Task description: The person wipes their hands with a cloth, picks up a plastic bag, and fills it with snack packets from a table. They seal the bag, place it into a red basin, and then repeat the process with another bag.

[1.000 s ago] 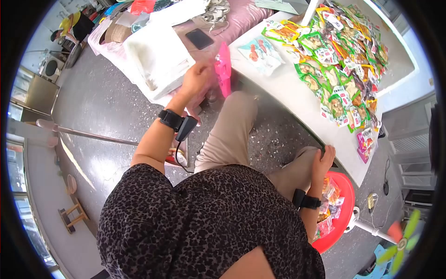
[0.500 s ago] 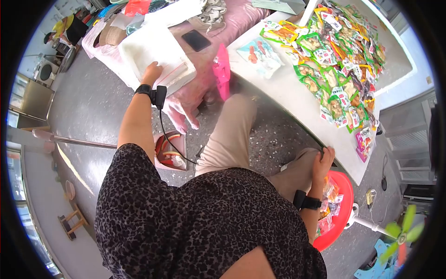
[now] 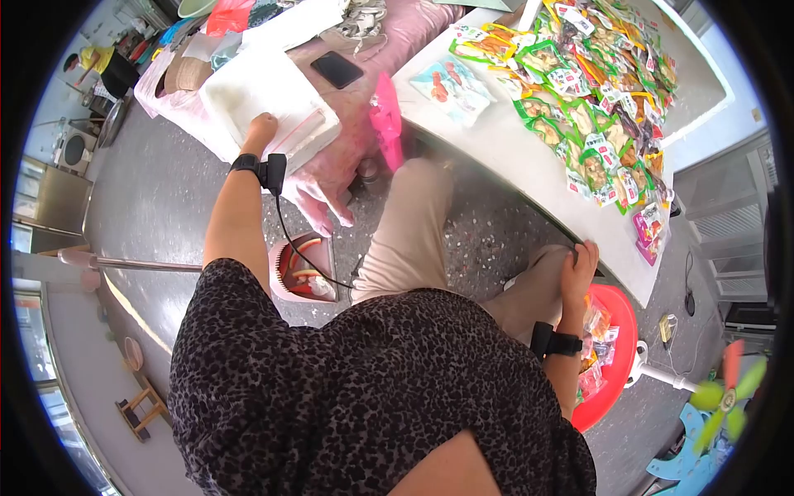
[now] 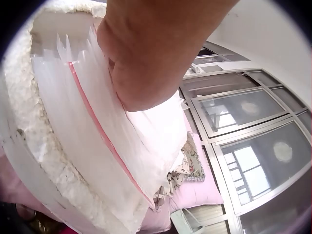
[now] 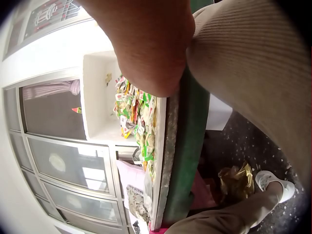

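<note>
My left hand (image 3: 262, 131) reaches into a white foam box (image 3: 222, 99) on the pink-covered surface. In the left wrist view it lies against a stack of clear zip bags (image 4: 73, 126), one with a red zip line; its fingertips are hidden, so I cannot tell whether they pinch a bag. My right hand (image 3: 581, 266) rests at the edge of the white table (image 3: 529, 174), beside my right knee, with relaxed fingers and nothing held. Colourful sealed food packets (image 3: 604, 116) lie heaped on that table, spilling from a large white foam box (image 5: 95, 97). A printed clear bag (image 3: 453, 89) lies near the table's left end.
A black phone (image 3: 337, 69) and a pink plastic bag (image 3: 385, 112) are right of the foam box. A red basin (image 3: 622, 364) with packets stands under the table's near corner. A pink bin (image 3: 285, 285) is on the floor by a metal pole (image 3: 149, 264). A fan (image 3: 728, 400) stands lower right.
My left hand has moved left from beside the pink bag into the foam box and stays among the clear bags. The right hand keeps its place at the table edge.
</note>
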Available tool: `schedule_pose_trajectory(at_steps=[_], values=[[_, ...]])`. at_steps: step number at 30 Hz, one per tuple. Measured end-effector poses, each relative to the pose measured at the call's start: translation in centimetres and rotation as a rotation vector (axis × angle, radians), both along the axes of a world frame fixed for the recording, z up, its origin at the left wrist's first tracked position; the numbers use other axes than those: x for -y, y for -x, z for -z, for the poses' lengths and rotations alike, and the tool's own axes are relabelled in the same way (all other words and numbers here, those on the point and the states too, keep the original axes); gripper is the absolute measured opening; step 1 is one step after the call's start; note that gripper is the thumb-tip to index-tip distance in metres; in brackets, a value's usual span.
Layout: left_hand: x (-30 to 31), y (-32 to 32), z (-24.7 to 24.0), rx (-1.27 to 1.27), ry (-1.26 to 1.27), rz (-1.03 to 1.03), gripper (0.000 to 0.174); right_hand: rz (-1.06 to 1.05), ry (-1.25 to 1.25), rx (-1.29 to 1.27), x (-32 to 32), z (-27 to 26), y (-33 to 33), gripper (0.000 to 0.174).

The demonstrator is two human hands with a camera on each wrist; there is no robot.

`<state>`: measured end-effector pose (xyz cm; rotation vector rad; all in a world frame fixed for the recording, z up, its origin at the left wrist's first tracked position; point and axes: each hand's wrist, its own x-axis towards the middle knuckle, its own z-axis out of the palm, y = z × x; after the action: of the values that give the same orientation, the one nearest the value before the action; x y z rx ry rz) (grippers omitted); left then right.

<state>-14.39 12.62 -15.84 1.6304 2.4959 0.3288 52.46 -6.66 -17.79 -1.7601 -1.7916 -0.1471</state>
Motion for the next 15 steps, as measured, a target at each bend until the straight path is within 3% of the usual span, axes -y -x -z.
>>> schedule_pose_trajectory(at_steps=[3,9,12,15], values=[[1.1,-1.4,-1.8,-0.038,-0.069,-0.061,0.028,0.000,0.011,-0.014,-0.1,0.0,-0.2,0.022],[1.8,-3.3,-6.8,-0.285,-0.274,0.032,0.024,-0.036,0.053,-0.069,0.0,-0.6,-1.2,0.021],[2.0,-5.1,-8.9,-0.137,-0.383,0.098,0.025,-0.017,0.068,-0.131,-0.4,-1.3,-1.5,0.021],[3.3,-11.7,-11.6,0.146,-0.535,0.275,0.026,0.016,0.031,-0.266,-0.6,-3.7,-0.3,0.023]])
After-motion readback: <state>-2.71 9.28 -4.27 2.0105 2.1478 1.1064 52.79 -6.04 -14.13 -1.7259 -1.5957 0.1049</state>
